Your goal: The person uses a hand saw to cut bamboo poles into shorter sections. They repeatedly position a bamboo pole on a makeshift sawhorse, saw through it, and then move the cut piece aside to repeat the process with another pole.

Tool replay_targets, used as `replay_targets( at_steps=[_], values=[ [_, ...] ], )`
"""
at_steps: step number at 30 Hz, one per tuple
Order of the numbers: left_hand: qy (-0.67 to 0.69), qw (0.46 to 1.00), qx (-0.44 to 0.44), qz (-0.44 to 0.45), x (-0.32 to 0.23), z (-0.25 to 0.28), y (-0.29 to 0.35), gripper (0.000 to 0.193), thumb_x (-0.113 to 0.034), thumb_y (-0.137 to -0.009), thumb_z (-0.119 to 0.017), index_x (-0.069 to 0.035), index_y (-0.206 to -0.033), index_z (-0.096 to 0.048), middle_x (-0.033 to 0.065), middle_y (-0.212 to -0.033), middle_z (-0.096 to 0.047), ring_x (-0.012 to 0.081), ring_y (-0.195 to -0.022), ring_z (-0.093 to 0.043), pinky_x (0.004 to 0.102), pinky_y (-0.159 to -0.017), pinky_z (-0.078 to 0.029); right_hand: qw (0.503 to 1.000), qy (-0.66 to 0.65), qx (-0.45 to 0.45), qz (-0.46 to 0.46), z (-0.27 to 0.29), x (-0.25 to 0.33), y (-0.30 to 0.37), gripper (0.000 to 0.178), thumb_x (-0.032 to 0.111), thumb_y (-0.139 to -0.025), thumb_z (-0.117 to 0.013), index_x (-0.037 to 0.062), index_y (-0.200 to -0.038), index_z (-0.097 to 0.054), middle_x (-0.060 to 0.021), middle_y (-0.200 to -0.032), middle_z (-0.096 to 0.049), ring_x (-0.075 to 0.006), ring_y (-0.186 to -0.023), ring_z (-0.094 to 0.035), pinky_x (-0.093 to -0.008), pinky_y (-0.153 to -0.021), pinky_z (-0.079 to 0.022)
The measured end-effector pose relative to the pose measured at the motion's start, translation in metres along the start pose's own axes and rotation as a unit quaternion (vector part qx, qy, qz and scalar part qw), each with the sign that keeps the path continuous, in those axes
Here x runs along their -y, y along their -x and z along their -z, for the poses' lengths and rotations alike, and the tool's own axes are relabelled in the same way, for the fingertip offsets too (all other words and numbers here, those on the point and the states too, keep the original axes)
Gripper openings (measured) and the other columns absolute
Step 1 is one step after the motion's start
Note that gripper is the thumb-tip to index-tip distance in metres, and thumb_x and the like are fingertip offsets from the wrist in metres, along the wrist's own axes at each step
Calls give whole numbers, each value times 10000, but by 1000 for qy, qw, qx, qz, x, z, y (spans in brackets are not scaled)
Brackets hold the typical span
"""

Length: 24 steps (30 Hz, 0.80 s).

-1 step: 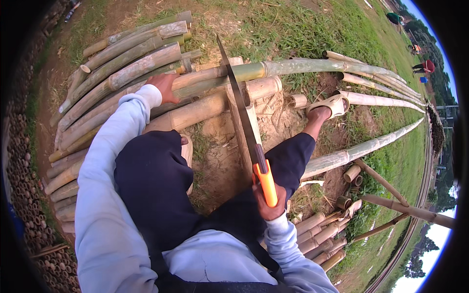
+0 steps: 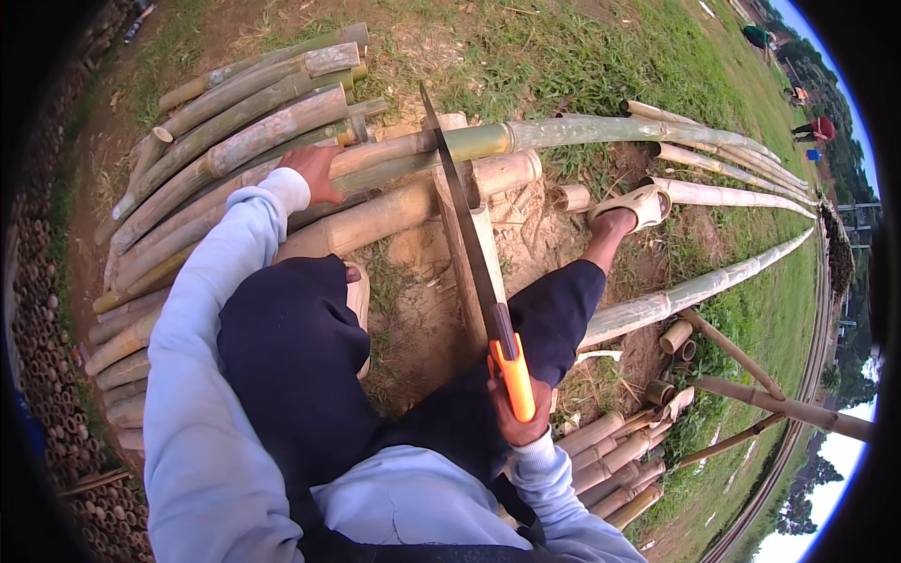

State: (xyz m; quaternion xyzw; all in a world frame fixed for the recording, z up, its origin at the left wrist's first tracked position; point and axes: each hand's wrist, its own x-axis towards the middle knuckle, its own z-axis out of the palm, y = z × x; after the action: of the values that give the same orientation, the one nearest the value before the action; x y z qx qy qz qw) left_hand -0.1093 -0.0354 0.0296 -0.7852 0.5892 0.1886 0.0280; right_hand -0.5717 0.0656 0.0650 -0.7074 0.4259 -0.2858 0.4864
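Observation:
My right hand grips the orange handle of a hand saw. Its long dark blade points away from me and crosses a long bamboo pole, touching it where tan meets green. My left hand holds that same pole to the left of the blade, its fingers over the top. Beneath the pole lie a thicker bamboo log and a split bamboo piece running toward me. Whether the blade has entered the wall of the pole is too small to tell.
Cut bamboo lengths are piled at left. Several long poles stretch away to the right, near my sandalled foot. Shorter pieces lie at lower right, by a bamboo frame. A person in red is far off.
The saw has slid slightly toward me and down with my right hand. My left hand stays on the bamboo pole.

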Motion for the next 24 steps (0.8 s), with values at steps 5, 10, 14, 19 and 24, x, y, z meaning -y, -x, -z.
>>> replay_targets(
  at_steps=[5,10,14,19,24],
  values=[
    [-2,1000,11,-4,-6,4,-7,881,-403,-648,-865,-112,-1428,-578,232,-1273,-675,393,-1222,-621,498,-1065,-466,999,-45,-1,-27,-23,-6,-109,95,52,-914,-690,-29,-954,-660,-74,-693,-617,-110,-644,-564,-302,-610,-471],
    [4,1000,9,-17,-1,10,-14,879,-387,-629,-869,-93,-1409,-591,247,-1215,-695,417,-1165,-646,514,-1030,-489,998,-55,-13,25,-49,0,-187,138,70,-916,-706,-29,-849,-639,-45,-646,-569,-105,-608,-513,-319,-586,-448],
    [3,1000,14,-5,5,11,-10,871,-389,-664,-872,-94,-1428,-576,217,-1260,-691,394,-1199,-639,524,-1039,-476,997,-33,9,-67,-12,-10,-47,172,42,-918,-700,-36,-1071,-706,-54,-745,-659,-99,-685,-597,-277,-661,-498],
    [-5,1000,1,-10,0,12,-8,841,-374,-669,-864,-90,-1412,-587,217,-1240,-698,392,-1185,-646,511,-1033,-487,999,-38,-16,-21,-1,-5,-34,210,35,-915,-688,-38,-1111,-695,-63,-789,-690,-105,-719,-640,-270,-703,-505],
    [17,999,-12,-24,-6,7,-17,807,-384,-673,-862,-92,-1384,-612,222,-1230,-698,389,-1163,-657,491,-1029,-497,998,-63,11,-1,-39,3,-210,117,70,-913,-691,-33,-864,-664,6,-646,-571,-66,-597,-494,-290,-557,-432]
  ],
)
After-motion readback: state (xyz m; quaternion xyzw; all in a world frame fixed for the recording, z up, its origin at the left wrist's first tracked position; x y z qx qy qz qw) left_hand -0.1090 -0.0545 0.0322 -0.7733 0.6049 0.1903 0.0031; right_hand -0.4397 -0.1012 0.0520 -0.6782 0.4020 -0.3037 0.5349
